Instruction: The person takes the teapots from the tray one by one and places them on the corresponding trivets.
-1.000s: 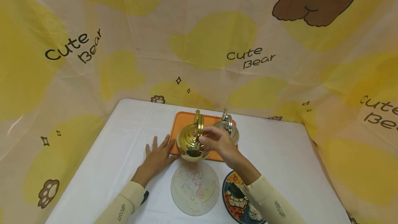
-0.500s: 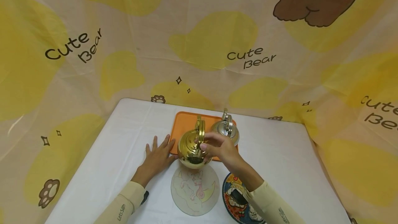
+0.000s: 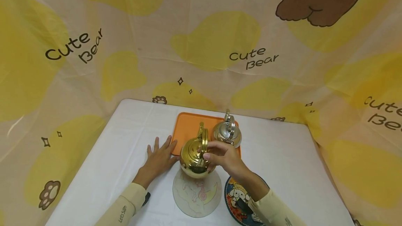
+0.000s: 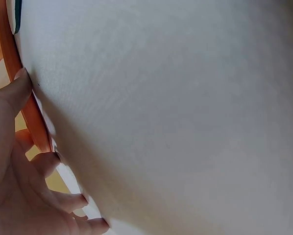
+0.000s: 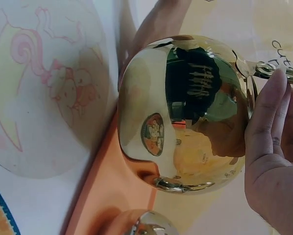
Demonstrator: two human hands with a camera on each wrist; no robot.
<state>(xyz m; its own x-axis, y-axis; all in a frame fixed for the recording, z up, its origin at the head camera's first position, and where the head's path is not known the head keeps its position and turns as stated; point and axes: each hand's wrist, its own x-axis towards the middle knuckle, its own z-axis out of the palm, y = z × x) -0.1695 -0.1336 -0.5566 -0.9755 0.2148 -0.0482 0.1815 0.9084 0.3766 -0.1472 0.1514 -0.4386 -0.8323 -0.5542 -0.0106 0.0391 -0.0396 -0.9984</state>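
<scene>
Beige cloth (image 3: 201,44) printed with yellow patches, brown bears and the words "Cute Bear" rises behind a white-topped bench (image 3: 282,163). Clock directions below are taken in the head view, around the gold kettle, with 12 o'clock toward the far side.

The gold kettle (image 3: 189,159), round and shiny, overlaps the near edge of the orange tray (image 3: 185,126) and the far part of a pale round mat (image 3: 198,205). Whether its base touches either one, I cannot tell.

At 3 o'clock the right hand (image 3: 228,156) grasps the kettle's handle, fingers and thumb meeting around it. At 9 o'clock the left hand (image 3: 159,160) is free of any grasp, its fingers spread on the bench beside the tray; the left wrist view shows its thumb tip against the tray's rim.

Most of the tray's bare surface lies toward 11 and 12 o'clock. A silver kettle (image 3: 224,132) stands at 2 o'clock, on the right part of the tray, its handle raised. The pale mat, at 6 o'clock, carries a faint pink and yellow drawing with a crescent moon. At 4 o'clock lies a dark-blue-rimmed round mat (image 3: 237,191) with a colourful cartoon print, partly hidden by the right forearm. Both arms wear cream sleeves (image 3: 124,201), and lettering runs along the left one.
</scene>
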